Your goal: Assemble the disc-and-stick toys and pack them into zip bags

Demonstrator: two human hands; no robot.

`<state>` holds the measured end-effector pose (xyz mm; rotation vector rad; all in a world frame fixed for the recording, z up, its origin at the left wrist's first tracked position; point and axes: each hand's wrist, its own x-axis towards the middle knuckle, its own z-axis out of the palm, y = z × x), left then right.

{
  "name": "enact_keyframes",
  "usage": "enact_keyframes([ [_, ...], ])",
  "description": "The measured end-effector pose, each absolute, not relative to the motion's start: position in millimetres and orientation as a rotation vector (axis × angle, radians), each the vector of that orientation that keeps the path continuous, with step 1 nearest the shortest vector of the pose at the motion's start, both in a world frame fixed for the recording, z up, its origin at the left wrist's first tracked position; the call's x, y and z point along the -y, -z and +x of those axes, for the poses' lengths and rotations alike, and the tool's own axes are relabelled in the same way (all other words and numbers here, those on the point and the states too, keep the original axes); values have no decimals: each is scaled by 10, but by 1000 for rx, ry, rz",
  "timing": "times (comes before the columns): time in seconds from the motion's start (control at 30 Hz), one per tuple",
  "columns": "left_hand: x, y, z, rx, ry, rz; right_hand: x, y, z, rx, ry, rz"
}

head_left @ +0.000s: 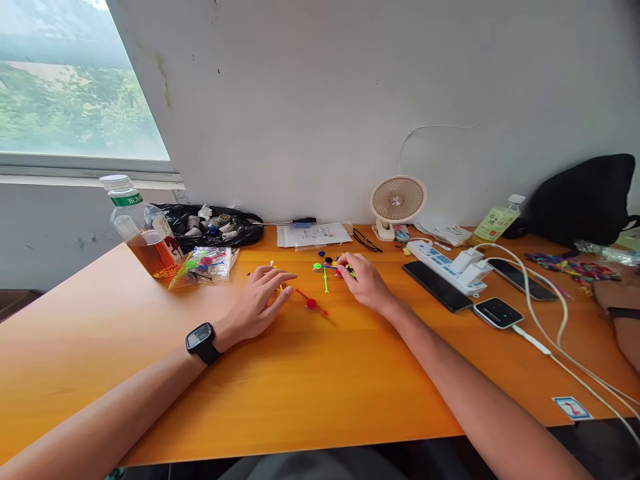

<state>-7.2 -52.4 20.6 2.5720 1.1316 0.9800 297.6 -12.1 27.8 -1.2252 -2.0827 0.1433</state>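
Observation:
My left hand (263, 300), with a black watch on its wrist, rests low over the table with its fingers apart. A bit of a yellow plastic piece (281, 287) shows beside its fingertips. To its right lies a red spinner arrow (311, 305) with a round red middle. My right hand (363, 280) has its fingers curled together at a small cluster of coloured pieces; what is between the fingertips is hidden. A blue stick (330, 267) runs up to those fingertips. Just left of them are a green arrow (327, 280), a green disc (317, 267) and dark blue discs (329, 260).
At left stand a bottle of amber drink (150, 247), a plastic packet (205, 263) of coloured pieces and a black bag (245, 227). Behind are papers (315, 235) and a small fan (399, 200). A power strip (445, 267), phones (437, 285) and looping white cables (540, 320) occupy the right.

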Motion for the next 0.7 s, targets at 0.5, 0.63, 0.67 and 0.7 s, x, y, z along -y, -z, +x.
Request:
enact_keyframes([
  [0.5, 516, -200, -69, -1137, -976, 2563, -70, -152, 3114, 1882, -90, -1247],
  [0.63, 514, -199, -70, -1127, -978, 2564, -87, -136, 3123, 1883, -162, -1212],
  [0.67, 512, -199, -70, -1125, -977, 2564, -90, -132, 3126, 1861, -177, -1215],
  [0.7, 510, -199, -70, -1122, -977, 2565, -91, -130, 3129, 1833, -185, -1221],
])
